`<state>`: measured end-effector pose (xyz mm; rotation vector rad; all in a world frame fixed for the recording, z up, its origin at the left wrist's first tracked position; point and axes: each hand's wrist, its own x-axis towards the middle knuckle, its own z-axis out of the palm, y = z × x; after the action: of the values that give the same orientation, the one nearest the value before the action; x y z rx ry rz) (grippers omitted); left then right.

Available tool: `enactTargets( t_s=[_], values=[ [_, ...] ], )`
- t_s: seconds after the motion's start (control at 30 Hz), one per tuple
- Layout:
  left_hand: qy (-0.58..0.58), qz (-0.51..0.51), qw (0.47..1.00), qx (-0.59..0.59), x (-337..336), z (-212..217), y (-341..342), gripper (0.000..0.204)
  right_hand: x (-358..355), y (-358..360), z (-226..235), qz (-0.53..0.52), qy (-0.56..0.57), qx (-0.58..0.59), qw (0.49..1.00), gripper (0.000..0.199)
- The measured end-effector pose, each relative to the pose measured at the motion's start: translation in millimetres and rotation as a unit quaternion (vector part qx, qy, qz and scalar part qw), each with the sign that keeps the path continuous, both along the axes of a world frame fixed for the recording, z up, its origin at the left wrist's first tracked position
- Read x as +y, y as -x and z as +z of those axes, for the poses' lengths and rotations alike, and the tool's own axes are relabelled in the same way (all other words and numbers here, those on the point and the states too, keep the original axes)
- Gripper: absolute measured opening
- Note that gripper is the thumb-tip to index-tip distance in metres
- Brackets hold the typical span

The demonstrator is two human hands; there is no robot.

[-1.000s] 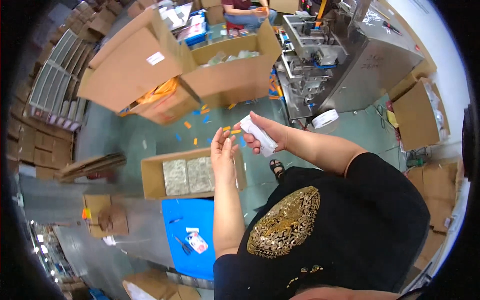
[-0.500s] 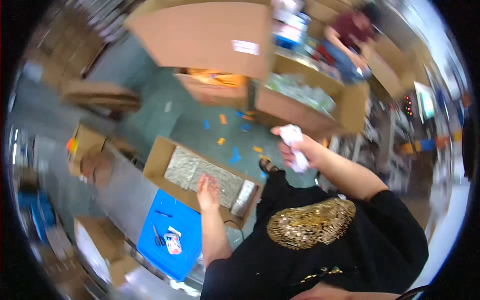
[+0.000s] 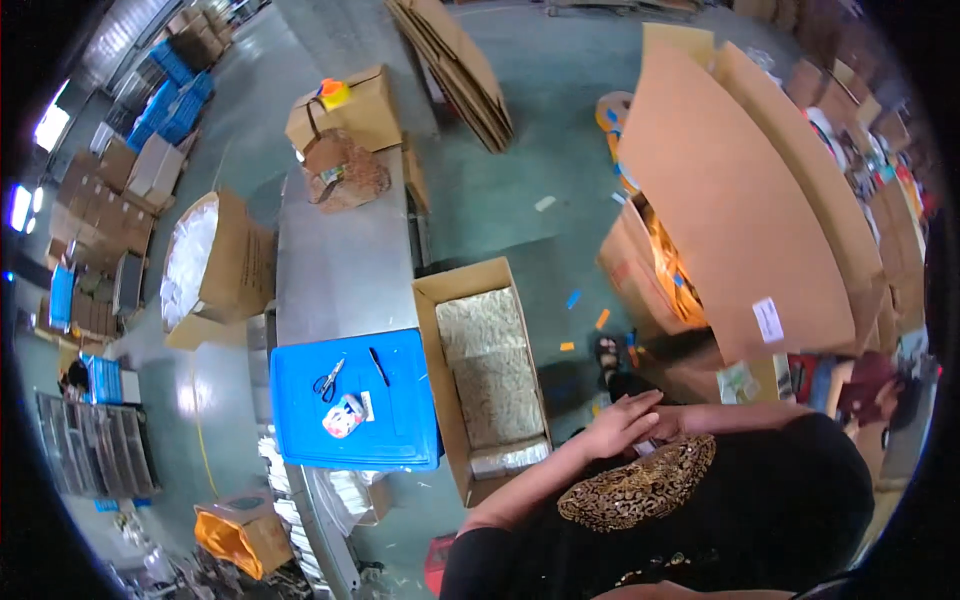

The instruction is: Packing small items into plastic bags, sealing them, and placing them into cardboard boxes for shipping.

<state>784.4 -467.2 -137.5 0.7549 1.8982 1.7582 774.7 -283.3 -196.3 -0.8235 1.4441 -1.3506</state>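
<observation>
Laid left hand [image 3: 618, 427], with fingers extended, across right hand [image 3: 675, 421] before black shirt [image 3: 785, 490] | glimpsed white packet [image 3: 645, 448] between both hands, mostly hidden; could not tell right hand's grip | saw open carton [image 3: 463, 284] of silvery packs [image 3: 490, 375] left of hands | saw scissors [image 3: 328, 382] on blue panel [image 3: 310, 425] farther left

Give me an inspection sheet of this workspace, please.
Surface: blue top at the end of metal table; scissors, pen and patterned pack on it.
Work items: white item, mostly hidden; open carton beside the blue top, silver packs inside.
Clutter: orange and blue scraps on the floor.
Hands: left hand, fingers extended, overlaps right hand, whose grip is hidden.
Cables: nothing seen.
Surroundings: tall carton to the right, flattened cardboard ahead, brown bag near the table's far end.
</observation>
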Motion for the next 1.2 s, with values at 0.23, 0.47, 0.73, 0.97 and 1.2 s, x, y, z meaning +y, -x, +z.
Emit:
enactTargets(
  t_s=[0.23,0.47,0.73,0.97,1.2],
  values=[
    [-0.272,0.311,0.883,-0.224,-77.0,-18.7,180.5,0.056,-94.5,241.9,44.1,0.062,-0.345,-0.123,0.928,0.021],
    [-0.153,0.723,0.626,-0.248,-249.1,-83.3,201.8,0.046,-211.1,470.1,70.0,-0.195,-0.124,-0.204,0.951,0.050],
    [-0.033,0.821,0.565,-0.078,-456.6,-77.5,390.1,0.038,-322.4,649.7,59.9,-0.158,-0.182,-0.123,0.963,0.045],
    [0.236,0.709,0.664,0.029,-558.9,2.3,682.4,0.043,-391.6,803.1,46.1,-0.181,-0.262,-0.074,0.945,0.045],
    [0.432,0.701,0.565,0.046,-707.5,-56.0,833.6,0.056,-546.2,962.4,-26.8,-0.061,-0.229,0.024,0.971,0.047]
  ],
)
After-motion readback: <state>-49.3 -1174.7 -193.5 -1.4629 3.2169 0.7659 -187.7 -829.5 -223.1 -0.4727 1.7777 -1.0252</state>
